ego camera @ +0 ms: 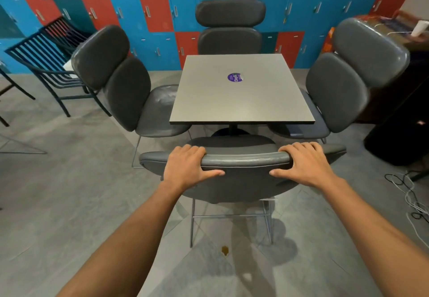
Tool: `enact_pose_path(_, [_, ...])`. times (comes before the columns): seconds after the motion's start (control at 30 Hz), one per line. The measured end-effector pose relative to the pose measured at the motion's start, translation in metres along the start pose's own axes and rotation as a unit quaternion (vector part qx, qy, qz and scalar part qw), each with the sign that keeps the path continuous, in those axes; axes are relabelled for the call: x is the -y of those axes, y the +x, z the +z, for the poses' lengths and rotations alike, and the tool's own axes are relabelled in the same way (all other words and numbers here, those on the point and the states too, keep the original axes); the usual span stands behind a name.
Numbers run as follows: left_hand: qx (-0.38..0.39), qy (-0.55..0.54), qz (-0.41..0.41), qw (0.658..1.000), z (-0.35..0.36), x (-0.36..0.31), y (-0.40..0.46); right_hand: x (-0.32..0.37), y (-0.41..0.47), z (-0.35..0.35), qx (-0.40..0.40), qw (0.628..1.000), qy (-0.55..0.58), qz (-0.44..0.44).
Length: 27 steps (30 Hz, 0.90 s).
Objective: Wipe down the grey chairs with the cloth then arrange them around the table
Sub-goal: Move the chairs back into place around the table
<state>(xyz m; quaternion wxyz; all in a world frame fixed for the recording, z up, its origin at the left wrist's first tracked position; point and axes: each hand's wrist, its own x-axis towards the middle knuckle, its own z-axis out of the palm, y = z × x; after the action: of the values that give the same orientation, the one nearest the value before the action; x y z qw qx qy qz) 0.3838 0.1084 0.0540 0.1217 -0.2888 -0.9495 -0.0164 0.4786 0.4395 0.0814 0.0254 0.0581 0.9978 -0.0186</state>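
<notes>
Grey chairs: four of them, one on each side of the square grey table point(241, 92). Near chair point(243, 176) at 6 o'clock of the table, backrest toward the camera, seat front just at the table's near edge. Left hand point(189, 167) grips the top of its backrest on the left part: fingers curled over the top edge, thumb pressed along the back face. Right hand point(305, 165) grips the same edge on the right part, same way, thumb pointing inward. Both hands clamped on the backrest, well apart from each other, bare forearms running down to the frame bottom.

Left chair point(120, 80) at 9 o'clock, angled, seat tucked partly under the table edge. Far chair point(229, 27) at 12 o'clock, facing the camera, only its two back pads visible above the tabletop. Right chair point(348, 76) at 3 o'clock, angled inward, seat partly under the table.

Round purple sticker point(235, 77) on the tabletop, toward the far side. Cloth not visible.

Surroundings: blue, red and teal locker wall point(144, 6) behind at 12 o'clock. Dark slatted metal chair point(46, 48) at 10 o'clock, apart from the set. Loose cables point(408, 190) on the floor at 4 o'clock. Small brown stain point(225, 249) on the grey floor at 6 o'clock, behind the near chair's legs.
</notes>
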Motion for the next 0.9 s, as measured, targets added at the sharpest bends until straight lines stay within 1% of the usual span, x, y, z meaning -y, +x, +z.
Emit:
enact_pose_path(0.07, [-0.017, -0.030, 0.006, 0.999, 0.002, 0.000, -0.009, 0.019, -0.007, -0.001, 0.008, 1.000, 0.021, 0.006])
enact_pose_path(0.17, [-0.049, -0.046, 0.020, 0.998, 0.007, 0.006, -0.034, 0.058, -0.014, -0.003, 0.008, 0.999, 0.039, 0.009])
enact_pose_path(0.33, [-0.034, -0.093, 0.007, 0.995, 0.003, 0.043, -0.078, 0.136, -0.015, -0.001, -0.011, 0.995, 0.099, -0.010])
enact_pose_path(0.47, [-0.024, -0.139, -0.038, 0.989, -0.007, 0.092, -0.110, 0.204, -0.007, -0.001, -0.021, 0.987, 0.155, -0.038])
enact_pose_path(0.67, [-0.048, -0.157, -0.111, 0.980, -0.028, 0.167, -0.152, 0.295, 0.004, -0.006, -0.035, 0.968, 0.228, -0.096])
enact_pose_path(0.9, [-0.057, -0.179, -0.182, 0.965, -0.033, 0.231, -0.174, 0.366, 0.028, -0.005, -0.021, 0.946, 0.297, -0.127])
